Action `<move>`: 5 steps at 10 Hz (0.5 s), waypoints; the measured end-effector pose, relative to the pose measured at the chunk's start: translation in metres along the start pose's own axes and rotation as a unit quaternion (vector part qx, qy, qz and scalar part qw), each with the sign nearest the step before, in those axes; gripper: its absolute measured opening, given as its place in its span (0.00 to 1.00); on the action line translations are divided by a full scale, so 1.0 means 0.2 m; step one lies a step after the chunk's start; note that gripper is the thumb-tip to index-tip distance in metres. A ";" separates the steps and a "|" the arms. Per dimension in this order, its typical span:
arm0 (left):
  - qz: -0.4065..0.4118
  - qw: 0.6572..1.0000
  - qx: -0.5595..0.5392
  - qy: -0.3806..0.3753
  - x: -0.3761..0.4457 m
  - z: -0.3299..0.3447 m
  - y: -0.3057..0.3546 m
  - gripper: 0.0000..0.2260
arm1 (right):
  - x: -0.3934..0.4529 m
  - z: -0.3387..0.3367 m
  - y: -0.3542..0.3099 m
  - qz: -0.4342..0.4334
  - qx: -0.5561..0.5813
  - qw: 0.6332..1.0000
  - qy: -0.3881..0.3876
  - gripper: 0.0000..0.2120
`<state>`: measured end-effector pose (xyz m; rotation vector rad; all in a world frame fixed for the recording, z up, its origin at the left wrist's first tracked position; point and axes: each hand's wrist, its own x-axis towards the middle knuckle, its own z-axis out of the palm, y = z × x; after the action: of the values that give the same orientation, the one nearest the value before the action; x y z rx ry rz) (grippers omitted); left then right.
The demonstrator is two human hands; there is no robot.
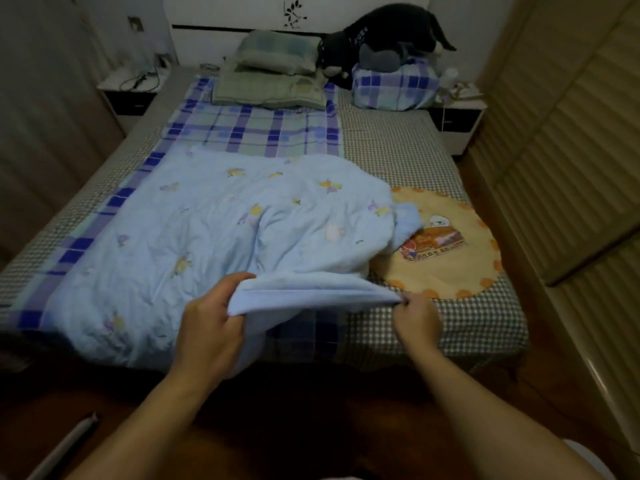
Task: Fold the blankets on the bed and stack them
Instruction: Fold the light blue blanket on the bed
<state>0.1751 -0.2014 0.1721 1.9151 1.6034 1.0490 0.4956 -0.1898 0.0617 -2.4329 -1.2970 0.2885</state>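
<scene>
A light blue blanket (221, 223) with small cartoon prints lies rumpled over the near half of the bed. Its near edge is lifted off the mattress. My left hand (207, 320) grips that edge at the left, fingers curled round the cloth. My right hand (417, 317) pinches the same edge at the right, near the foot of the bed. A round orange blanket (457, 258) with a cartoon picture lies flat at the right, partly under the blue one. A blue plaid blanket (249, 129) is spread beneath, reaching toward the pillows.
The checked mattress sheet (398, 147) shows at the right and foot. Green pillows (273, 77), a plaid bundle (394, 88) and a black plush toy (381, 32) sit at the headboard. Nightstands (128, 95) flank the bed. A wardrobe (568, 133) stands along the right.
</scene>
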 end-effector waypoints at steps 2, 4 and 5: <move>-0.004 0.988 0.156 -0.008 0.09 0.03 -0.02 0.22 | 0.28 -0.68 -0.31 -0.014 0.525 0.800 0.290 0.07; -0.181 0.951 0.250 0.025 0.32 -0.02 -0.26 0.09 | 0.04 -0.77 -0.11 -0.493 -0.136 0.849 -0.131 0.23; -0.078 0.910 0.381 -0.143 0.22 0.01 -0.34 0.10 | 0.20 -0.71 0.42 -0.239 -0.422 0.865 -0.127 0.20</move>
<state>0.1343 -0.1423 0.1335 2.1972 2.1192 0.0275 0.6304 -0.2302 0.1574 -2.6161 -2.5038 -0.1479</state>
